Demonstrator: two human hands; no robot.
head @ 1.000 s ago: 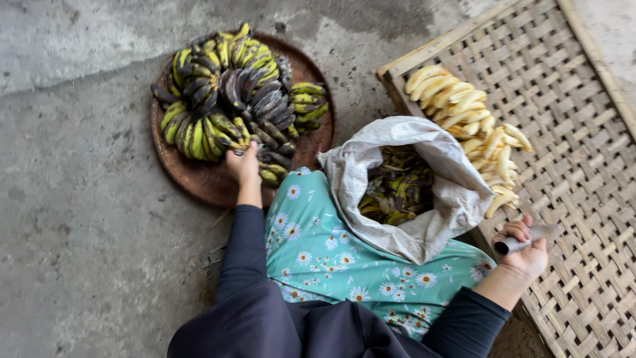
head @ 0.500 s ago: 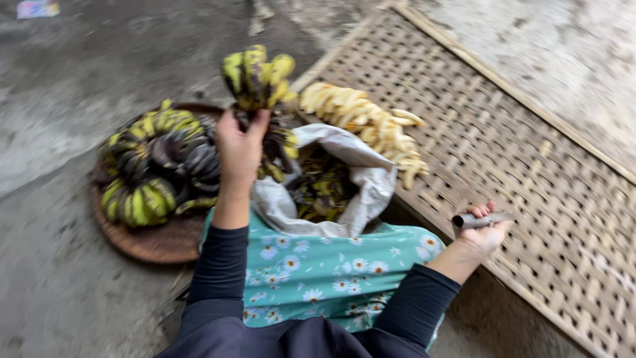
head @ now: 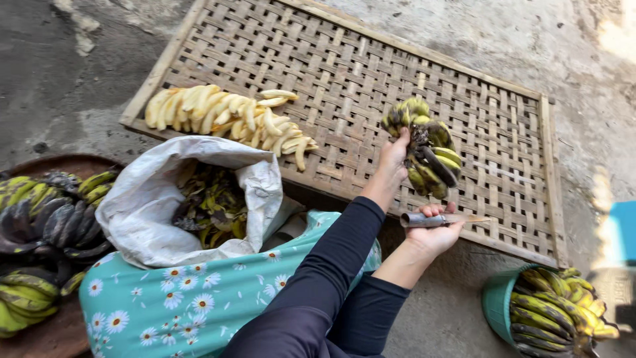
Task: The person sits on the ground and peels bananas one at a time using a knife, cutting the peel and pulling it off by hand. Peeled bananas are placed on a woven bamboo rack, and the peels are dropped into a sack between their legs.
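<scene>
The left hand [head: 395, 156] reached over the woven mat [head: 371, 79], its grip closed round the stalk of one bunch [head: 427, 149] of green-yellow, black-spotted bananas, which hung above the near right part of the mat, clear of the weave. The right hand [head: 434, 229] sat just below that bunch, at the mat's near edge, its grip wrapped round the handle of one knife [head: 440, 219] whose blade pointed right, close under the bunch but not clearly touching it.

On the mat's near left part lay one heap of peeled bananas [head: 228, 116], pale yellow, roughly twenty; the overlap made an exact count impossible. Just off the mat's near left corner stood one open white sack [head: 159, 199] holding dark peels [head: 212, 209], too tangled to count. Left of the sack, well apart from the mat, one round brown tray [head: 53, 166] carried several unpeeled bunches [head: 46, 225], cut off by the frame edge. Past the mat's near right corner stood one green basket [head: 497, 305] with more unpeeled bananas [head: 556, 305]. One flowered teal cloth [head: 185, 298] covered the lap below the sack. Everything rested on the concrete floor [head: 59, 79].
</scene>
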